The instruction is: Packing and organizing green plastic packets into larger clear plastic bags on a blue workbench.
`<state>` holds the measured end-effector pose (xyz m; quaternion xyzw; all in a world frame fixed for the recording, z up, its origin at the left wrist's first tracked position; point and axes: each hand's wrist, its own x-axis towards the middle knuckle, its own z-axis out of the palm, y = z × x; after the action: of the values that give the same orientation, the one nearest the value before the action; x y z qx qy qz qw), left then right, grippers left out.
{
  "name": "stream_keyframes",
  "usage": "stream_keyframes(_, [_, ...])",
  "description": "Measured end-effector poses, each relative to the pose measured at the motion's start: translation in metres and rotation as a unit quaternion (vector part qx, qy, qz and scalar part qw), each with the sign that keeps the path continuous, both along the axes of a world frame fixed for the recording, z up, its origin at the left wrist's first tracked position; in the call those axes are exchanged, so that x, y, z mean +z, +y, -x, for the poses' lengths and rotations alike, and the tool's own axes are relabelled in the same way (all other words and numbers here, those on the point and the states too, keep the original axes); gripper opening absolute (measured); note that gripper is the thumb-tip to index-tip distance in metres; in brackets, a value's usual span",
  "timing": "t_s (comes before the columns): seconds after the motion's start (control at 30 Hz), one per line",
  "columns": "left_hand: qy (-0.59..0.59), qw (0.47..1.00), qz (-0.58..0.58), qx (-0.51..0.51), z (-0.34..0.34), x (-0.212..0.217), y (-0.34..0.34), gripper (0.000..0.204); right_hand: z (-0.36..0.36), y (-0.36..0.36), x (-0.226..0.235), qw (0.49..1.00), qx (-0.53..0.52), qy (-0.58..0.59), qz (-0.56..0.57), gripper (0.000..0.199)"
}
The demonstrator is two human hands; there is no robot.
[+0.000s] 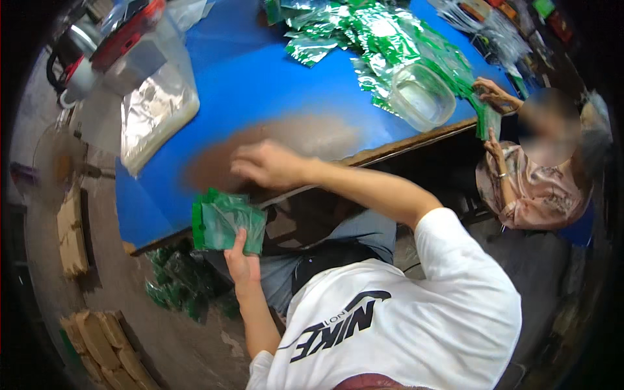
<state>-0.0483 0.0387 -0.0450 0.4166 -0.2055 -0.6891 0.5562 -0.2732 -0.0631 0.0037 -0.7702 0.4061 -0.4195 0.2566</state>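
My left hand (242,263) is closed on a stack of green-edged clear plastic bags (229,224), its thumb lying over the front of them. The stack sits just off the near edge of the blue table, above my lap. Over the tabletop, up and to the right of the bags, is my right hand (268,164). Its fingers are bent and slightly blurred, and whether anything is in them cannot be made out. A brown worn patch (312,133) of the table lies beneath and beyond it.
A pile of shiny green bags (383,39) and a clear plastic tub (422,97) occupy the far right of the blue table (240,71). A silvery bag pack (156,110) lies at left. Another person (533,182) handles green bags at right. Green bags (175,279) and cartons (107,348) are on the floor.
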Motion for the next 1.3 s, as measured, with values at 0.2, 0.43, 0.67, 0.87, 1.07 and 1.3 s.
stream_keyframes(0.2, [0.014,1.0,0.008,-0.01,0.007,-0.002,-0.012,0.055,0.176,-0.126,-0.008,0.809,-0.411,0.385,0.168,0.08])
stream_keyframes(0.43, [-0.193,0.974,0.111,0.051,0.002,-0.01,-0.045,0.06,0.293,-0.205,-0.013,0.669,-0.526,0.497,0.172,0.083])
stream_keyframes(0.67, [-0.136,0.987,0.076,0.05,-0.005,0.001,-0.05,0.061,0.326,-0.273,0.025,0.731,-0.451,0.501,0.106,0.096])
stream_keyframes(0.87, [-0.153,0.985,0.064,0.038,-0.018,-0.018,-0.05,0.067,0.351,-0.269,0.037,0.753,-0.371,0.531,0.119,0.062])
stream_keyframes(1.07, [-0.138,0.985,0.093,0.038,0.002,-0.004,-0.055,0.068,0.329,-0.216,-0.008,0.686,-0.346,0.573,0.286,0.051])
stream_keyframes(1.3, [-0.146,0.983,0.104,0.031,-0.008,-0.011,-0.059,0.063,0.226,-0.173,-0.011,0.682,-0.342,0.622,0.176,0.046])
